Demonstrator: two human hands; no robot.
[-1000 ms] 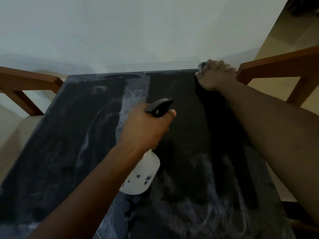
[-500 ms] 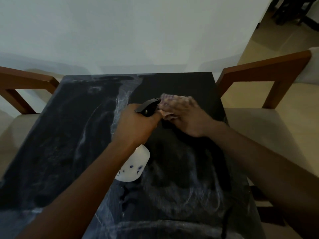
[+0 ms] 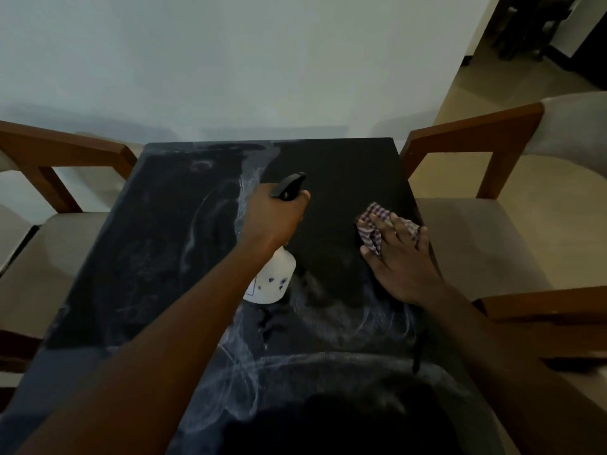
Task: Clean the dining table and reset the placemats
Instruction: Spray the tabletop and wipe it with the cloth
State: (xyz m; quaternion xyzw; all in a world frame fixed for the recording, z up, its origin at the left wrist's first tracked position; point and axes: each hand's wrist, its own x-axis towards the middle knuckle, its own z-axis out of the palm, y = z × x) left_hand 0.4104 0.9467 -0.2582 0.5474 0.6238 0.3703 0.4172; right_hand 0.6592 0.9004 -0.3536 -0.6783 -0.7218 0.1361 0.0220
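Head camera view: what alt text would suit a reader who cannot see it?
A person's right hand presses a checked cloth on a dark, streaky table, while the left hand grips a white spray bottle over its middle. Wooden chairs stand at both sides.

my left forearm [image 3: 184, 323] and right forearm [image 3: 492, 339] are bare from the picture's lower edge to the wrists. my left hand [image 3: 272, 218] and right hand [image 3: 400, 257] are bare too, fingers uncovered.
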